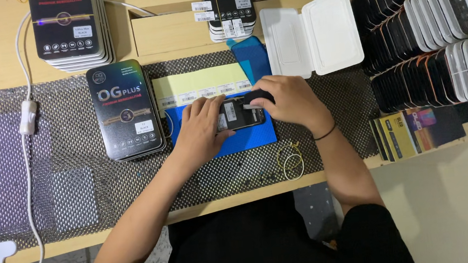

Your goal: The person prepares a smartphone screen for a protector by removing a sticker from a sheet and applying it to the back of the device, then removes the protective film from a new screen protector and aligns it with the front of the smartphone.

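At frame centre, the black phone-shaped piece lies on the blue mat, left hand fingers flat together on its left end, right hand pinching its right end.

A small black rectangular package with white stickers lies flat on a blue mat. Both hands press on it, covering its ends.

Both forearms angled in from below, bare, converging over the middle. Left hand palm-down, fingers stretched forward and lying flat together, wrist straight. Right hand curled, knuckles up, fingertips tucked toward the left hand's, nearly touching. Thin dark band on the right wrist. Elbows bent, close to the torso.
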